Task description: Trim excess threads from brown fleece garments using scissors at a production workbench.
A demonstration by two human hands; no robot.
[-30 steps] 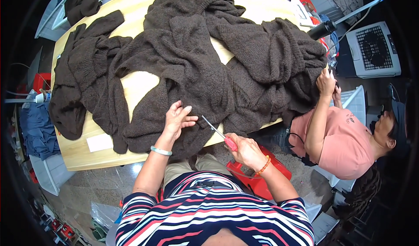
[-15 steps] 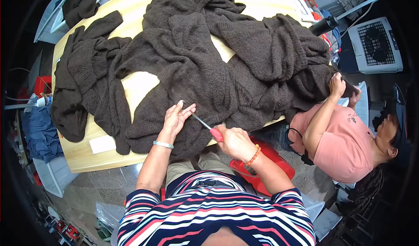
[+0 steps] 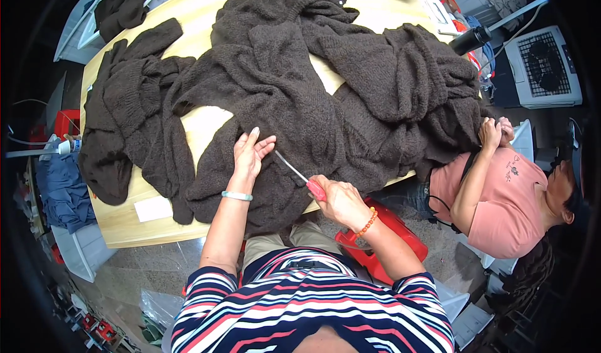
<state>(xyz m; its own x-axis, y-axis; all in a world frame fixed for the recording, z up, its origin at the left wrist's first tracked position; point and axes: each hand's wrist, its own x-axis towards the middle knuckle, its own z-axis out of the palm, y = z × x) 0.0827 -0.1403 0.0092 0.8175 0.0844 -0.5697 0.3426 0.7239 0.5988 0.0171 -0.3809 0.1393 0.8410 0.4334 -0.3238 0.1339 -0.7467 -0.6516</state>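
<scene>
My right hand (image 3: 343, 201) is closed round the pink handle of a tool with a thin metal shaft (image 3: 290, 166). The tool slants up and left, and its tip ends close to the fingers of my left hand (image 3: 251, 154). That hand is open, with thumb and fingers apart, over a dark brown knitted garment (image 3: 269, 102). Whether its fingertips touch the knit, I cannot tell. The garment lies bunched and folded across the table, and its lower edge hangs over the front near my lap. The exact form of the tool's tip is too small to make out.
More brown knitwear (image 3: 141, 102) lies on the left of the wooden table (image 3: 181, 233), near a white paper (image 3: 153, 209). At the right, a co-worker (image 3: 501, 196) has both hands at the knit's end. A black bottle (image 3: 471, 40) stands far right; a red stool (image 3: 394, 246) is below the table.
My left hand has lifted slightly, its thumb and fingers still apart. The tool in my right hand has shifted a little. The co-worker's hands have come together.
</scene>
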